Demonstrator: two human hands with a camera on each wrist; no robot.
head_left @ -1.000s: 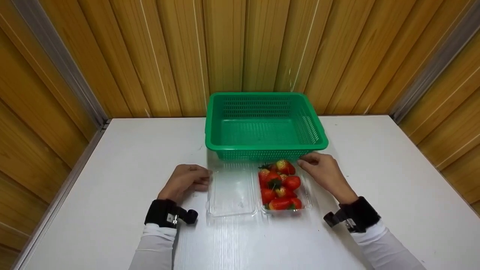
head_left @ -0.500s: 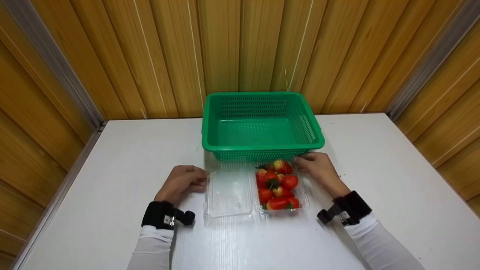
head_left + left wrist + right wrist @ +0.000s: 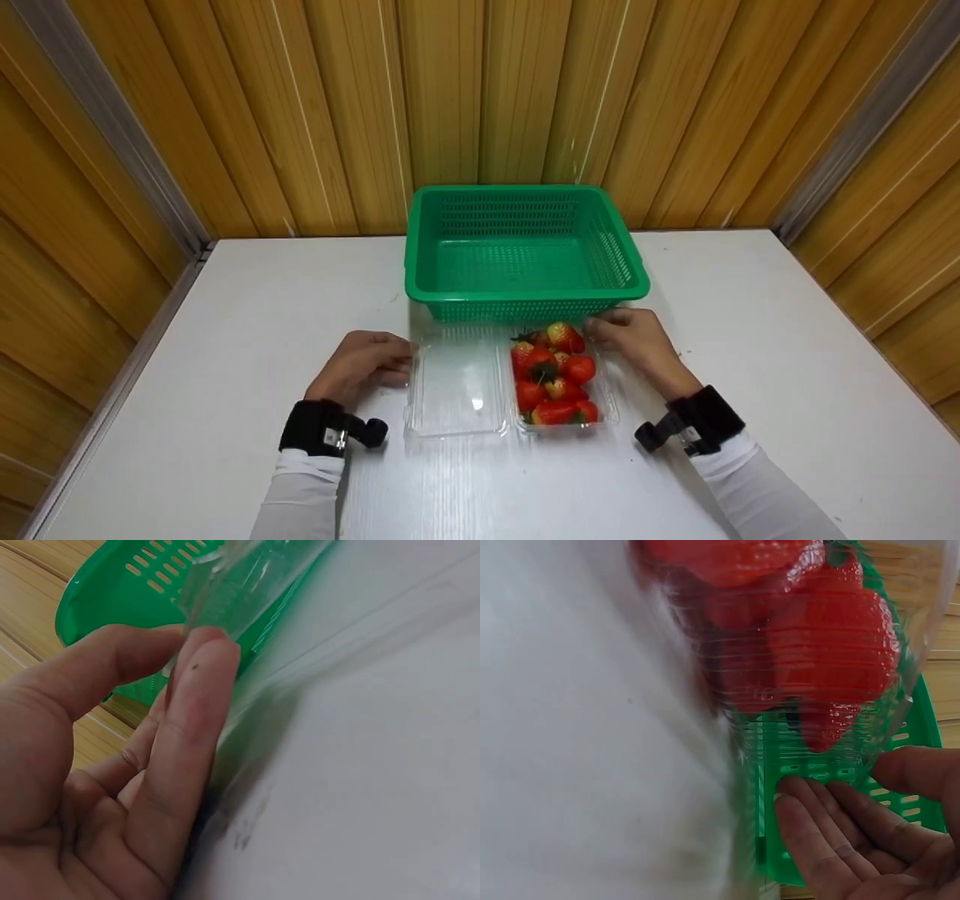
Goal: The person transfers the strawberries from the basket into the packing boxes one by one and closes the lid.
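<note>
A clear plastic clamshell box lies opened out on the white table, in front of the green basket. Its lid is on the left; the tray on the right holds several red strawberries with green leaves. With thumb and index finger my left hand pinches the lid's left edge, as the left wrist view shows. My right hand holds the tray at its far right corner; in the right wrist view the thumb is at the rim and the fingers are at the end wall. Exact finger contact there is partly hidden.
A green perforated plastic basket stands at the back of the white table, just behind the box, with nothing in it. Wood-patterned panels enclose the table at the back and both sides.
The head view has shifted slightly. My right hand has moved a little left, closer to the tray's corner. My left hand stays at the lid's edge, and the strawberries lie as before.
</note>
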